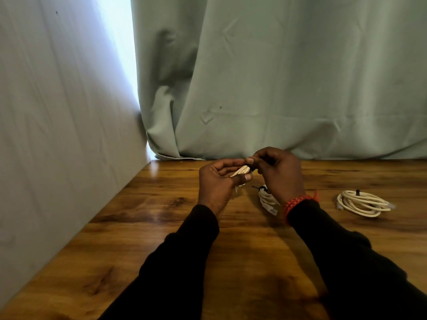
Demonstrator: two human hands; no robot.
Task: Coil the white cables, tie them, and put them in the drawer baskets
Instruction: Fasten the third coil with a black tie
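Observation:
My left hand (218, 183) grips a small bundle of coiled white cable (241, 171) above the wooden table (161, 227). My right hand (277, 174) pinches a black tie (252, 167) at the bundle's end, right beside my left fingertips. A second coiled white cable (265, 199) with a black tie lies on the table under my right wrist, partly hidden by it. A third coiled white cable (362, 203), bound with a black tie, lies farther right. No drawer or basket is in view.
A pale green curtain (277, 88) hangs behind the table's far edge. A grey cloth-covered wall (57, 112) runs along the table's left side. I wear black sleeves and a red bracelet (298, 202) on my right wrist.

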